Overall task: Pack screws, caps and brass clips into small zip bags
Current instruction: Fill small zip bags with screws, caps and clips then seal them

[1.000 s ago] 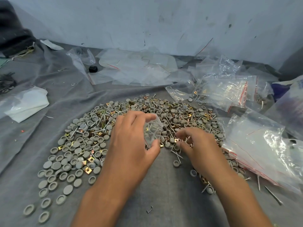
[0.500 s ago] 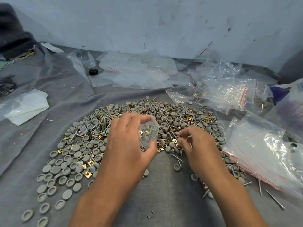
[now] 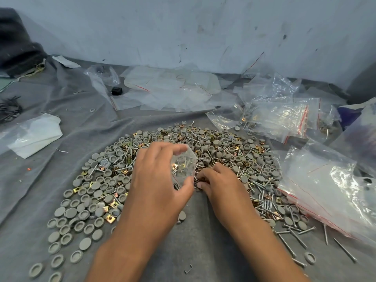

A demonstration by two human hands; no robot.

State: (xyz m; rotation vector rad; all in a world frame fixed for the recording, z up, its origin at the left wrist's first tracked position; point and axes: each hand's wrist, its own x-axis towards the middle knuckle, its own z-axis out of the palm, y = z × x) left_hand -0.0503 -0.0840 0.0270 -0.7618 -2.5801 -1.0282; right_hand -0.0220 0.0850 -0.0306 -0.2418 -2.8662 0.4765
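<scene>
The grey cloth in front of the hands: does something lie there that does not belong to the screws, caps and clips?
Yes. A small bent metal staple lies alone on the grey cloth, near the bottom edge between the forearms. It matches none of the three part types. A few screws and one cap have also strayed from the pile at lower right.

grey caps (image 3: 85,200), brass-gold clips (image 3: 107,216), silver screws (image 3: 286,244), clear bags red-striped (image 3: 301,123), grey cloth (image 3: 199,251)
</scene>
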